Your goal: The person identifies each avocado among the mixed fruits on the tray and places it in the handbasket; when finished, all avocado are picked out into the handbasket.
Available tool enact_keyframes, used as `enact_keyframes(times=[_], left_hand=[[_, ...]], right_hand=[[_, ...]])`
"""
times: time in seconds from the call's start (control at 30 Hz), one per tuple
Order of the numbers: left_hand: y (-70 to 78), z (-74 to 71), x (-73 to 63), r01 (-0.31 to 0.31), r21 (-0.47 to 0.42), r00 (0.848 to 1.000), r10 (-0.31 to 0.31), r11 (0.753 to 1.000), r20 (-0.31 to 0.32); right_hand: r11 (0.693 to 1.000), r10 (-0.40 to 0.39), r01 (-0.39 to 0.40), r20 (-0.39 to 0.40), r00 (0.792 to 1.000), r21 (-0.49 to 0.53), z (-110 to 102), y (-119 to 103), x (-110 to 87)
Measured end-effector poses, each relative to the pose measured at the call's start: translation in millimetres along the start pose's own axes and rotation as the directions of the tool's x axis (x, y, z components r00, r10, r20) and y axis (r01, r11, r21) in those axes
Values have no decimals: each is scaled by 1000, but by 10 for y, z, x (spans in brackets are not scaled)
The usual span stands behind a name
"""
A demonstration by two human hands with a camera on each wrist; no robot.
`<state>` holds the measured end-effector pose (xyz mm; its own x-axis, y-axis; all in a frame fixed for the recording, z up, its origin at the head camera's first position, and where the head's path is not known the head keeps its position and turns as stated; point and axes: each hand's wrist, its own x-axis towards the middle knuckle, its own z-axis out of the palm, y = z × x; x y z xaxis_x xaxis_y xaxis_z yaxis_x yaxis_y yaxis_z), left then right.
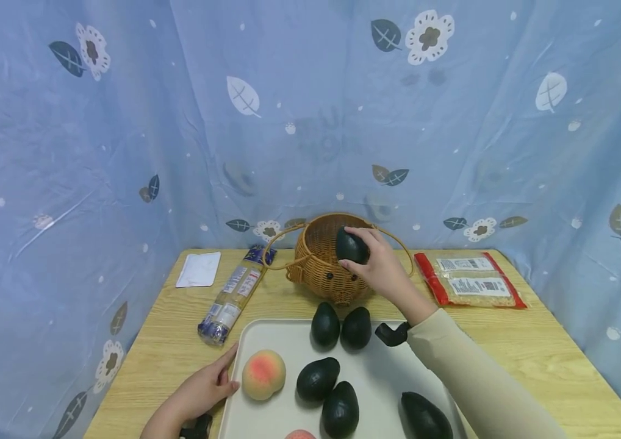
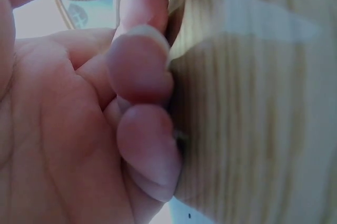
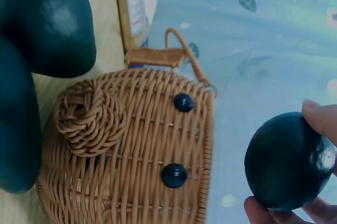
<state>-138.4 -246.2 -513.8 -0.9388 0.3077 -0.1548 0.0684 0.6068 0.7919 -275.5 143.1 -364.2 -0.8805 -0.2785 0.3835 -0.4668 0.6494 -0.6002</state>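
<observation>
My right hand (image 1: 379, 259) grips a dark avocado (image 1: 351, 245) between thumb and fingers, over the front rim of the wicker basket (image 1: 318, 274). In the right wrist view that avocado (image 3: 287, 161) is apart from the basket (image 3: 142, 145), which has bead eyes and a woven snout. At the left edge of the pale tray (image 1: 382, 366), my left hand (image 1: 201, 390) touches the rim with thumb and index finger. Its other fingers (image 2: 139, 66) are bent against the wooden tabletop; whether they grip the tray is hidden. Several avocados (image 1: 317, 379) and a peach (image 1: 263, 374) lie on the tray.
A long clear packet with blue ends (image 1: 233, 299) lies left of the basket, beside a white sheet (image 1: 198, 269). Right of the basket is a red-edged bag (image 1: 470, 279). Blue patterned curtains (image 1: 310, 122) enclose the table. A second peach (image 1: 300, 434) is cut off below.
</observation>
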Motion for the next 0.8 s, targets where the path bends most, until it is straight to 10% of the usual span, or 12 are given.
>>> enact_keyframes(times=[0.3, 0.8], left_hand=[[31, -15, -6, -1, 4, 1000, 1, 1000, 15], [37, -29, 20, 10, 0, 999, -10, 1000, 31]], right_hand=[[991, 128, -128, 7, 992, 31, 133, 139, 253], [994, 101, -101, 5, 995, -32, 196, 296, 281]])
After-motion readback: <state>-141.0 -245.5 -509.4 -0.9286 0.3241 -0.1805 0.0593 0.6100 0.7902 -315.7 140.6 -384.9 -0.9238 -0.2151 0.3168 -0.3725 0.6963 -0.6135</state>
